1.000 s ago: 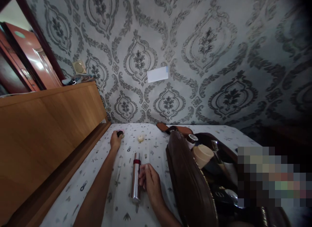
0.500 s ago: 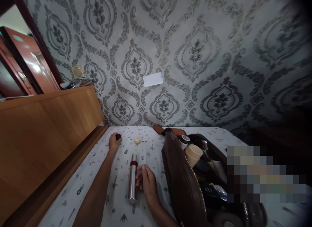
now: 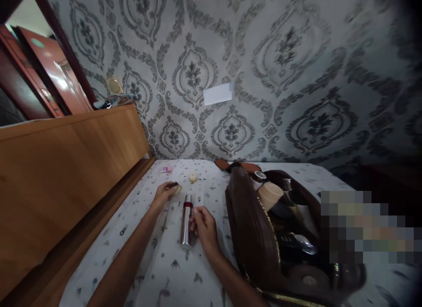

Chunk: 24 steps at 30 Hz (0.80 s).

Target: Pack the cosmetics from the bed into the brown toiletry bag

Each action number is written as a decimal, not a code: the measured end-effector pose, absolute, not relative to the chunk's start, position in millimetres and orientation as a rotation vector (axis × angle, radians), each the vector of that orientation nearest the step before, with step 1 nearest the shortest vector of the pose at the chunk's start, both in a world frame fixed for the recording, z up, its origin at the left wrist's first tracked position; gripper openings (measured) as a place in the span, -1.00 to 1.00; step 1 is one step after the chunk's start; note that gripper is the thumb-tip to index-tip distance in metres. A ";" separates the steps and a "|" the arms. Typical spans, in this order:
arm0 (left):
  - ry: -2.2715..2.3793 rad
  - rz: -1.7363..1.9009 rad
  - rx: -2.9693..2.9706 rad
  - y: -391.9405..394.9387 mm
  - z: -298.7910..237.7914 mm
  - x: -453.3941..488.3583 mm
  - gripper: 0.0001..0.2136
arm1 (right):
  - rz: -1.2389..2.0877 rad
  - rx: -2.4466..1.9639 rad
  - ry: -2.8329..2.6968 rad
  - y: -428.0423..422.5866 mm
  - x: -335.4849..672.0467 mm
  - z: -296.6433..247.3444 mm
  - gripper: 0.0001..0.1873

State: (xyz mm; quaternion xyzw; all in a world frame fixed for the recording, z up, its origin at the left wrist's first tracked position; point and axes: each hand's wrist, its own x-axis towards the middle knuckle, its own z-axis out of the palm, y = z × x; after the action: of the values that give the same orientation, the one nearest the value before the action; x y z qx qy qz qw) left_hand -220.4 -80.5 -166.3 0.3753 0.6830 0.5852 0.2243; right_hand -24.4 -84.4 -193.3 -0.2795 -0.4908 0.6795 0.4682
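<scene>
Pinching small dark-topped item (image 3: 178, 188), left hand (image 3: 164, 194) could drop it if hold slackens; right hand (image 3: 206, 228), beside silver tube (image 3: 186, 223): grip unclear.

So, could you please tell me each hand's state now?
Left hand: closed on a small item.
Right hand: loosely curled beside the silver tube; grip cannot be told.

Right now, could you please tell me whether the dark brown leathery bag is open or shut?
The dark brown leathery bag is open: its gold zip is parted, showing a round beige container inside.
</scene>
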 end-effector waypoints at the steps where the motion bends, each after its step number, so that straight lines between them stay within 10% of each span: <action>1: 1.820 1.625 1.015 -87.3 -164.4 -211.3 -0.57 | 1.677 -0.678 -1.200 -84.7 -24.3 -193.0 -0.52; 24: 1.439 1.512 1.184 -127.8 -150.3 -135.7 -0.47 | 1.750 -0.624 -1.093 -88.1 -21.9 -184.4 -0.49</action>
State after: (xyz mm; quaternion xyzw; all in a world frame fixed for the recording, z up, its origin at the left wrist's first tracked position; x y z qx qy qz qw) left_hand -135.7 -127.8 -150.3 0.4599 0.5588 0.5873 0.3625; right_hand -21.9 -88.1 -184.4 -0.2549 -0.4465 0.7153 0.4733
